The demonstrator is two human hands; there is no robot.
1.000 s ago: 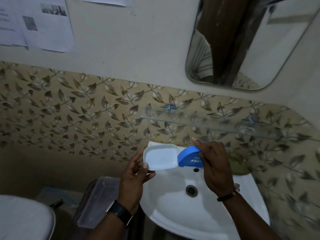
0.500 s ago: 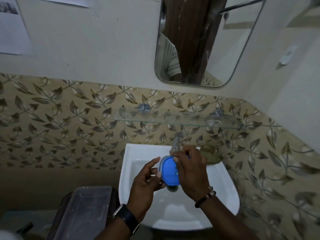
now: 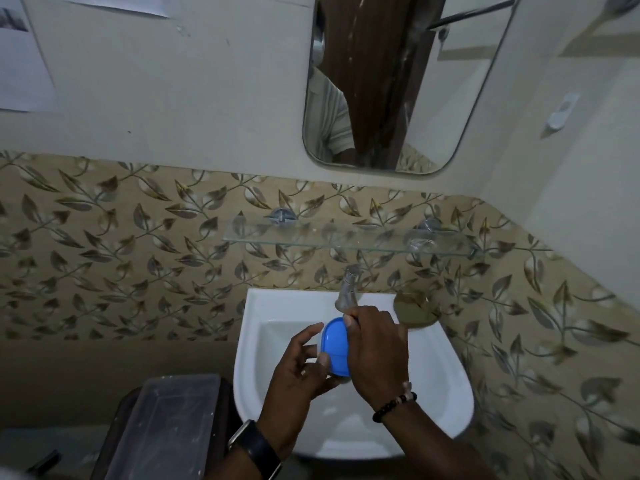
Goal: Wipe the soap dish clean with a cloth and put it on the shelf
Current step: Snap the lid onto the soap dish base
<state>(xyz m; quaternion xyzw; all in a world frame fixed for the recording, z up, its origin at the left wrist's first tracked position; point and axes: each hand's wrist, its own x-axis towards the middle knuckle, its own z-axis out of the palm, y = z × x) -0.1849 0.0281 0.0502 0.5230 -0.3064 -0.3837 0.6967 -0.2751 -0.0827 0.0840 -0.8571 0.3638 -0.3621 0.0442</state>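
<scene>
A blue soap dish (image 3: 335,346), its lid closed, is held over the white sink (image 3: 436,368). My left hand (image 3: 301,368) cups it from below and the left, thumb on its lower edge. My right hand (image 3: 375,348) grips its right side from above and hides that part of the dish. The dish's white half does not show. A glass shelf (image 3: 346,237) is fixed to the tiled wall above the tap (image 3: 347,289). No cloth is in view.
A brownish round object (image 3: 414,311) sits on the sink's back right rim. A clear plastic box (image 3: 166,427) rests on a dark stand left of the sink. A mirror (image 3: 398,81) hangs above, and a small glass (image 3: 420,242) stands at the shelf's right end.
The dish was open a second ago, white half in my left hand and blue half in my right. It is now closed and held lower over the basin. The camera has turned right.
</scene>
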